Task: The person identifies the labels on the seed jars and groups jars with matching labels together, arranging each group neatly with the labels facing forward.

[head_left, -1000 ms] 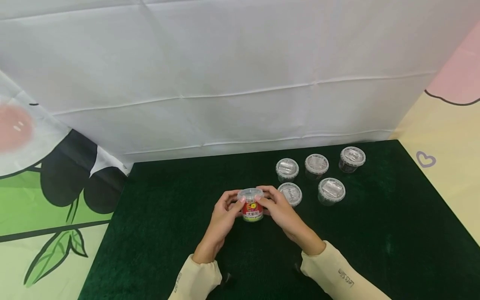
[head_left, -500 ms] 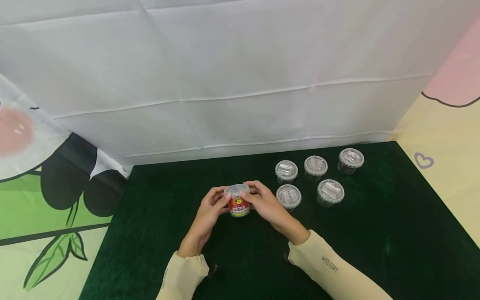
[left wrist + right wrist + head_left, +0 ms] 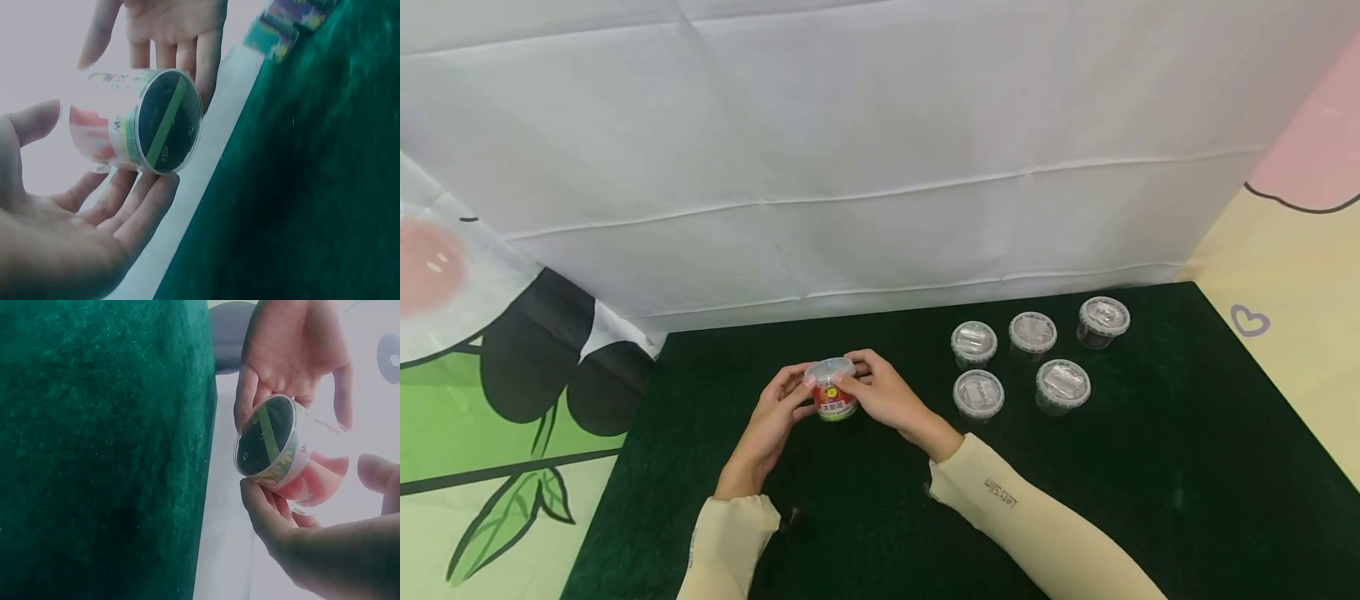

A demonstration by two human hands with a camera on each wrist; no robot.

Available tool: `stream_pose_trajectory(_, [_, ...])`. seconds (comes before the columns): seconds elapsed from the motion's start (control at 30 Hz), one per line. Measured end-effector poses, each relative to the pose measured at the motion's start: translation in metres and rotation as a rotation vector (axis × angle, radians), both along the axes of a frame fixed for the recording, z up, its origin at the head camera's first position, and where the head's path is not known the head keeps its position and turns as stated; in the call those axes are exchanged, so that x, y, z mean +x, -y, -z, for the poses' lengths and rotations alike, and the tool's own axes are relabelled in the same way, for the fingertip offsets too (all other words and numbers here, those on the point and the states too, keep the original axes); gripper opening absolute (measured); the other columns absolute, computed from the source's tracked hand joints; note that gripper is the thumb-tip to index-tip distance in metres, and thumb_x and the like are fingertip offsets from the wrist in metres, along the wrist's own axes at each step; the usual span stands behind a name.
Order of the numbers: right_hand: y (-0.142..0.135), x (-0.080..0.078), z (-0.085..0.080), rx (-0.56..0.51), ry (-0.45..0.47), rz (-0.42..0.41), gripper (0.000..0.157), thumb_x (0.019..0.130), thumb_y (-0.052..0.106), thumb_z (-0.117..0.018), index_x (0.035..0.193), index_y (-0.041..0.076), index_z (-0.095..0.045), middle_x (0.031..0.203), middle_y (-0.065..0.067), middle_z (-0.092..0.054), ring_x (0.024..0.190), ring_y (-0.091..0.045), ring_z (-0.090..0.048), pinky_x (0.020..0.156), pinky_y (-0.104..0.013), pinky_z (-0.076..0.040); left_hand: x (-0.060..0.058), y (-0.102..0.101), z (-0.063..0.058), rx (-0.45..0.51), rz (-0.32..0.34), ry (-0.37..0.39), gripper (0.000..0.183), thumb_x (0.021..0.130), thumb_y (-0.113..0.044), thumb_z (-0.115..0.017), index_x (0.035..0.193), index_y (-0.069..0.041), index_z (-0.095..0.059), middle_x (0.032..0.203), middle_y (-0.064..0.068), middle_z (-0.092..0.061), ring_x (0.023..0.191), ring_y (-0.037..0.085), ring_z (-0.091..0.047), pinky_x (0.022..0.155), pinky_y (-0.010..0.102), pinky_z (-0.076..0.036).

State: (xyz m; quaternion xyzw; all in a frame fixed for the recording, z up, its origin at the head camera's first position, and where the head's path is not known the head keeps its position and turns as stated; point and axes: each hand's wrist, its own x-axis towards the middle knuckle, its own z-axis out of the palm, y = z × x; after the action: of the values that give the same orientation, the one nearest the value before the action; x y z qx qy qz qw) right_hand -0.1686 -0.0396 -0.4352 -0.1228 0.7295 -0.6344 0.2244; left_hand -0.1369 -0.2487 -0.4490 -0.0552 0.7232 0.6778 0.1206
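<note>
A small clear plastic tub point(image 3: 835, 402) with a red flower label and a pale translucent top is held between both hands, left of the table's middle in the head view. My left hand point(image 3: 771, 419) grips its left side, thumb at the front near the rim. From the other side my right hand point(image 3: 887, 397) grips it the same way. The wrist views show the tub's dark base point(image 3: 169, 122) crossed by a green strip, raised off the cloth. Fingers point(image 3: 265, 509) of the right hand support it along the side.
Several similar lidded tubs stand on the dark green cloth point(image 3: 1150, 467) to the right, among them a front tub point(image 3: 1063, 383) and a far-corner tub point(image 3: 1103, 321). A white fabric backdrop point(image 3: 850, 167) rises behind the table; printed cloths hang at both sides.
Both hands have carried the labelled tub leftward and slightly away, off from the group of other tubs. Those tubs have stayed in place.
</note>
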Motion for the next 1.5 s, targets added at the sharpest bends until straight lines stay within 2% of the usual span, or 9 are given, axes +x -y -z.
stream_pose_trajectory(0.17, [0.011, -0.005, 0.005, 0.000, -0.019, -0.027, 0.050, 0.109, 0.027, -0.059, 0.151, 0.003, -0.047, 0.138, -0.017, -0.058, 0.126, -0.032, -0.060, 0.105, -0.046, -0.054, -0.003, 0.014, 0.004, 0.002, 0.011, -0.019, 0.050, 0.115, -0.031, -0.044, 0.155, -0.002, -0.036, 0.153, 0.015, -0.046, 0.127, 0.009, -0.055, 0.104, 0.026, -0.051])
stream_pose_trajectory(0.43, [0.027, -0.011, 0.010, 0.032, -0.053, -0.043, 0.051, 0.109, 0.027, -0.061, 0.152, 0.004, -0.046, 0.140, -0.017, -0.058, 0.128, -0.032, -0.059, 0.106, -0.047, -0.054, -0.009, 0.033, 0.010, -0.028, 0.022, -0.025, 0.054, 0.115, -0.034, -0.045, 0.158, -0.005, -0.034, 0.148, 0.009, -0.043, 0.131, 0.015, -0.048, 0.103, 0.022, -0.049])
stream_pose_trajectory(0.63, [0.038, -0.017, 0.015, 0.051, -0.084, -0.041, 0.051, 0.109, 0.025, -0.061, 0.152, 0.004, -0.046, 0.142, -0.017, -0.058, 0.129, -0.031, -0.059, 0.107, -0.046, -0.053, -0.013, 0.043, 0.014, -0.051, 0.032, -0.038, 0.056, 0.114, -0.037, -0.045, 0.160, -0.006, -0.034, 0.150, 0.009, -0.041, 0.132, 0.016, -0.046, 0.103, 0.020, -0.049])
stream_pose_trajectory(0.93, [0.051, -0.023, 0.020, 0.091, -0.142, -0.038, 0.050, 0.109, 0.023, -0.061, 0.152, 0.001, -0.045, 0.144, -0.019, -0.058, 0.132, -0.033, -0.059, 0.109, -0.048, -0.052, -0.019, 0.054, 0.016, -0.081, 0.030, -0.032, 0.055, 0.115, -0.034, -0.044, 0.161, -0.007, -0.033, 0.157, 0.015, -0.038, 0.132, 0.012, -0.046, 0.107, 0.021, -0.047])
stream_pose_trajectory(1.5, [0.072, -0.038, 0.027, 0.166, -0.227, -0.041, 0.055, 0.107, 0.017, -0.065, 0.155, 0.002, -0.042, 0.149, -0.018, -0.055, 0.136, -0.031, -0.057, 0.111, -0.043, -0.051, -0.030, 0.068, 0.026, -0.041, -0.020, -0.052, 0.056, 0.114, -0.026, -0.049, 0.164, -0.006, -0.030, 0.157, 0.013, -0.036, 0.132, 0.010, -0.047, 0.106, 0.019, -0.048])
